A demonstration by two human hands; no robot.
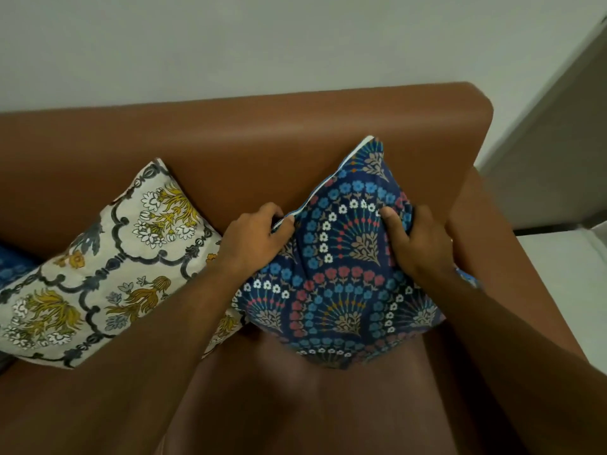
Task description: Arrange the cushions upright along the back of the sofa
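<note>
A dark blue cushion (341, 284) with a floral fan pattern leans against the brown sofa backrest (249, 142) near the right armrest, one corner pointing up. My left hand (254, 239) pinches its left edge and my right hand (417, 238) grips its right side. To its left, a cream cushion (108, 264) with yellow flowers and grey scrollwork leans tilted against the backrest. A sliver of another blue cushion (14, 267) shows at the far left edge.
The sofa's right armrest (512, 264) runs beside the blue cushion. The brown seat (295, 399) stretches in front of the cushions. A pale wall (230, 44) rises behind the sofa, and light floor (565, 290) lies to the right.
</note>
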